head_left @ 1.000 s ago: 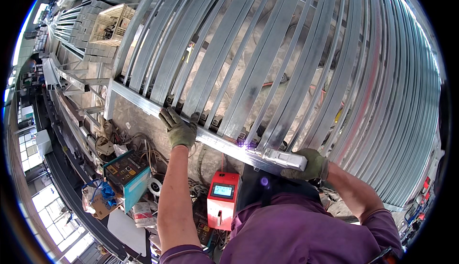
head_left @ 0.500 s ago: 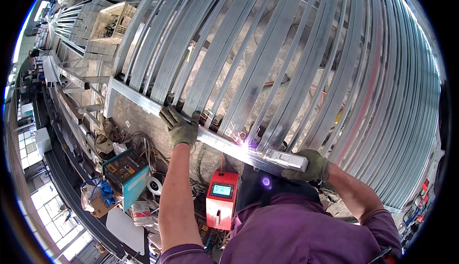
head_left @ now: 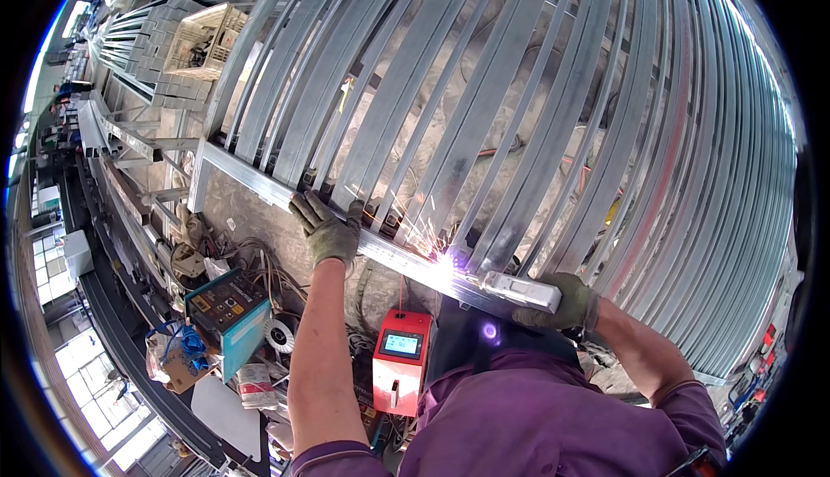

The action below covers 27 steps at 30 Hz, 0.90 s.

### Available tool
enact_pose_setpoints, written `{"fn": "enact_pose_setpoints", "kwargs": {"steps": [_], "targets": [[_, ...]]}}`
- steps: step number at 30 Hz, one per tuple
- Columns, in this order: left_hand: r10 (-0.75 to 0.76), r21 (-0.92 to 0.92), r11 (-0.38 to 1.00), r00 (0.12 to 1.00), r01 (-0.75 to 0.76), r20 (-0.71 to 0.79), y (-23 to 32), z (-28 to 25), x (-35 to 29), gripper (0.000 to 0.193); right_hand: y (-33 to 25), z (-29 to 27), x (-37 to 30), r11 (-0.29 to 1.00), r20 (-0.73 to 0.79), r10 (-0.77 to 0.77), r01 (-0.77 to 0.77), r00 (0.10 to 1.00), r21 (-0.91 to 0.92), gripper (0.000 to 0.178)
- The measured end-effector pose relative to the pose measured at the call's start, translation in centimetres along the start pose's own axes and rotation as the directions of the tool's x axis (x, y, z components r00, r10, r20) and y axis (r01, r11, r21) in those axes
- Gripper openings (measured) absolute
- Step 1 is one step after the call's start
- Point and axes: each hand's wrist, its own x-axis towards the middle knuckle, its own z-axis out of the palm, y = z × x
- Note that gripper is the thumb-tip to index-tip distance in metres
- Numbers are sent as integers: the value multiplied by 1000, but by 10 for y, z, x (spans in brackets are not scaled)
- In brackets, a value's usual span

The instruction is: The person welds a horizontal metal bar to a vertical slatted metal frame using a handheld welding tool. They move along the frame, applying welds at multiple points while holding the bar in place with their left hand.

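Right hand [head_left: 562, 302] grips a white, seemingly boxy torch [head_left: 519, 289] sparking on silvery rail [head_left: 259, 185].

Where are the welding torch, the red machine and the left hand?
welding torch [head_left: 519, 290], head view, white body.
red machine [head_left: 401, 365], head view, front panel.
left hand [head_left: 328, 231], head view, glove back.

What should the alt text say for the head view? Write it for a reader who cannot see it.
A person's gloved right hand holds a white welding tool throwing bright sparks on a long metal bar, while the gloved left hand presses on that bar. Rows of metal slats fan out above; a red machine and a teal machine sit below.
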Motion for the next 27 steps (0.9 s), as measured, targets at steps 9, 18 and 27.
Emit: {"fn": "enact_pose_setpoints", "kwargs": {"steps": [9,18,27], "targets": [[38,13,999,997,-37,-71,-7,6,0,128,12,7,-6,999,-46,-41,41,998,5,65],[8,-73,997,978,-23,-209,-17,-3,18,107,18,-26,-29,918,-168,-390,370,905,-140,43],[-253,-191,959,937,210,-242,-9,-22,61,95,-53,-39,5,889,-149,-352,380,924,254,40]]}}
